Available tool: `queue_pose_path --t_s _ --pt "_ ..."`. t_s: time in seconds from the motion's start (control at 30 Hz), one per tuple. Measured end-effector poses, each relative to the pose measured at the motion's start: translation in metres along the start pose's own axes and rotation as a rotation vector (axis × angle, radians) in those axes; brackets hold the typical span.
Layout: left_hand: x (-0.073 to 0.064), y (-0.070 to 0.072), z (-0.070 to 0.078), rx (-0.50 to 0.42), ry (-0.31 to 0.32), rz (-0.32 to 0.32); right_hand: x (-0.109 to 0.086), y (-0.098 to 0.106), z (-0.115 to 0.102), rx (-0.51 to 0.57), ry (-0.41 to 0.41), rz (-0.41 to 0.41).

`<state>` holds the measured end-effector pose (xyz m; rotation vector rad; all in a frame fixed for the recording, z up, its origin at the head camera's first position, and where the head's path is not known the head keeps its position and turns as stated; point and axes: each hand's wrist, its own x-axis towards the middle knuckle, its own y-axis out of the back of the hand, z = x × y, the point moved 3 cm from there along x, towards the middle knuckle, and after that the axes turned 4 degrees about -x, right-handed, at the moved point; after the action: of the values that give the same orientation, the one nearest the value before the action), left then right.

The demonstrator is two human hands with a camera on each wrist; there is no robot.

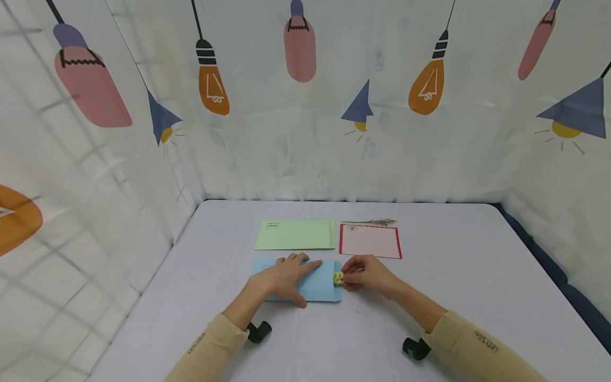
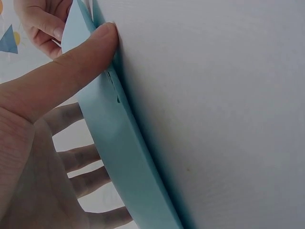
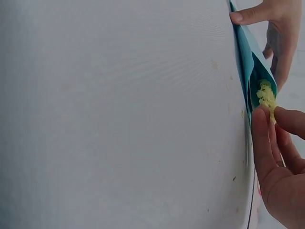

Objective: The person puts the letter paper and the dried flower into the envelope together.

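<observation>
A light blue envelope (image 1: pixel 322 286) lies on the white table, its mouth towards the right. My left hand (image 1: pixel 288 278) rests across it with fingers spread; in the left wrist view the thumb (image 2: pixel 102 45) lies over its near edge. With thumb and fingertips, my right hand (image 1: pixel 369 273) pinches a small yellow-green dried flower cluster (image 1: pixel 338 278) at the mouth. The right wrist view shows the mouth gaping, with the flower cluster (image 3: pixel 265 93) partly inside it and its outer end between the fingertips.
Behind the blue envelope lies a pale green envelope (image 1: pixel 296 235) with a small printed box. To its right is a pink card (image 1: pixel 369 243) with a red border, a thin dried sprig (image 1: pixel 382 222) along its far edge. Tiny crumbs (image 3: pixel 234 179) dot the table near my right hand.
</observation>
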<state>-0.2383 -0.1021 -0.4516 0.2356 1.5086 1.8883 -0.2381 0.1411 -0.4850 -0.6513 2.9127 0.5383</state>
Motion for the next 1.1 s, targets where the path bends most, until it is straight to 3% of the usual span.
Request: queue_pose_path --t_s 0.33,0.73,1.1 --pt "0.0 -0.001 0.0 0.0 0.004 0.002 0.002 -0.006 0.001 0.103 0.019 -0.055" --pt "0.001 0.0 0.001 -0.013 0.009 0.007 0.001 -0.01 -0.003 0.154 0.038 -0.099" --pt "0.0 -0.001 0.001 -0.016 0.022 0.001 -0.002 -0.009 -0.004 0.131 0.037 -0.131"
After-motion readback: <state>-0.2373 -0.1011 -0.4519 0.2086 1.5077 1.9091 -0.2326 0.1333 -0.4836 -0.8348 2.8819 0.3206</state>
